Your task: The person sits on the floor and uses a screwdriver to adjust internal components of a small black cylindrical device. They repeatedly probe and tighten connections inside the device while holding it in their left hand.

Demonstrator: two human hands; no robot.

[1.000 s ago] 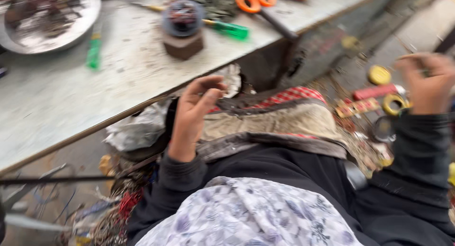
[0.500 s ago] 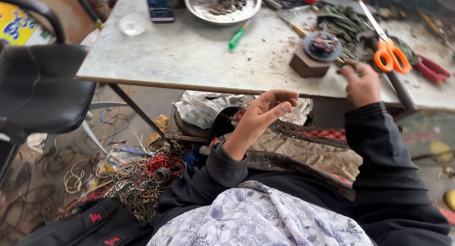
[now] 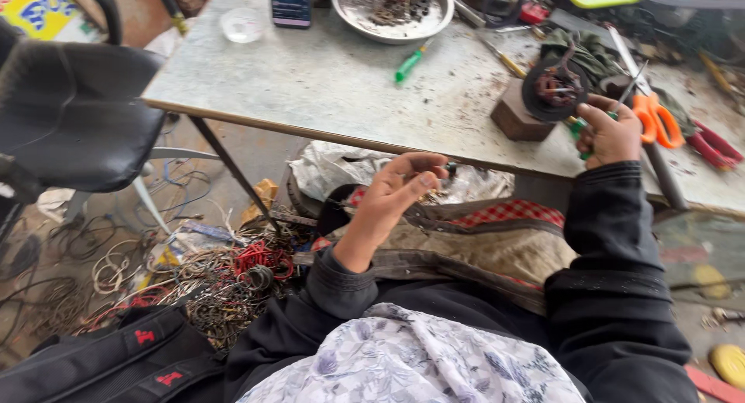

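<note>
- Two hands up at the table edge, one busy, one free.
- Right hand: fingers curled in, pinching something small beside the dark round wound coil; hard to tell just what is pinched, though a green-handled tool peeks out at the palm.
- Coil perched on a brown wooden block near the front edge of the grey table, likely raised that way to keep it steady and within finger reach.
- Right wrist bent slightly upward, black sleeve running straight back along the right side of the lap.
- Left hand: fingers loosely curved, released, gripping nothing; palm turned inward, hovering below the table edge over the lap.
- Left forearm angled up from the elbow, cuff of the dark sleeve low by the knee.
- Just right of the coil: orange-handled scissors, near red-handled pliers, probably kept close as working tools.
- Further back: green screwdriver, metal bowl holding scrap bits, a phone standing at the far edge.
- Below, left of the knees: tangle of wire rings on the floor, black chair beside the table, black bag nearest the camera.
</note>
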